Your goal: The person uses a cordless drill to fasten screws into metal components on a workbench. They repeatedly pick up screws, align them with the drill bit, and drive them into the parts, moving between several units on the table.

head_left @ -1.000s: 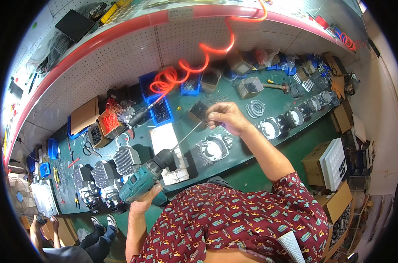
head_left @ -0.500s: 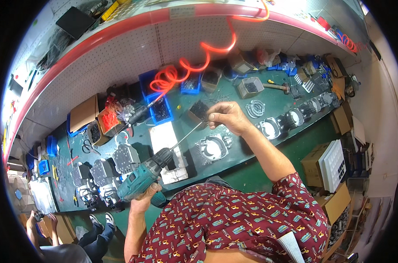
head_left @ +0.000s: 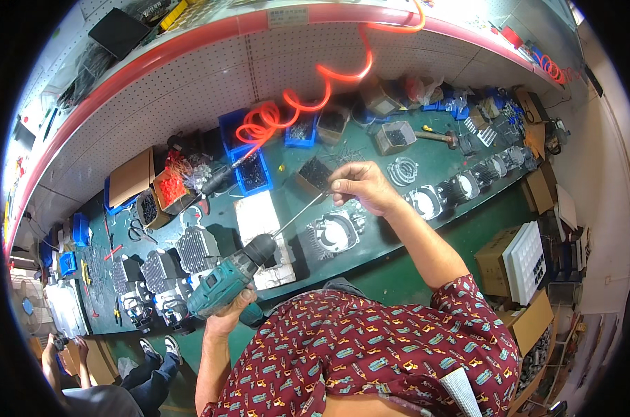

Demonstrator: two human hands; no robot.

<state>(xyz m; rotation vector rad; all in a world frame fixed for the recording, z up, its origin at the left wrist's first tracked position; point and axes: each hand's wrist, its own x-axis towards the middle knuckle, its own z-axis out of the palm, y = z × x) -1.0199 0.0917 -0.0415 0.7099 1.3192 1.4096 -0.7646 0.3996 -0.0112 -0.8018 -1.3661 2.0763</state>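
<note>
My left hand (head_left: 233, 311) is wrapped around the grip of the teal power drill (head_left: 218, 288), the thumb showing on its near side; the drill lies tilted across in front of me, with its long thin bit (head_left: 301, 214) reaching up and away to my right hand (head_left: 363, 186). There the thumb and forefinger are drawn together at the bit's far end, the gap between them almost gone; I cannot tell whether they have hold of the tip itself or some small piece on it.

That meeting point is where I see the most risk — a squeeze of the trigger by my left hand would spin the bit against my fingertips; a loose pinch, or a jerk of the drill, could let any small piece there drop; it might land in the open carton of dark parts (head_left: 313, 174) just left of my right hand, or in the silvery casting (head_left: 336, 233) on the near side of it, where it could be hard to spot. The bit is long and thin, so a slight wobble at my left hand would swing the tip widely; the chuck sits over the white block (head_left: 257, 212) beyond that hand — dip it too far and it could knock the block. The drill's base is close to my patterned shirt (head_left: 391, 337); loose cloth could snag it.
</note>
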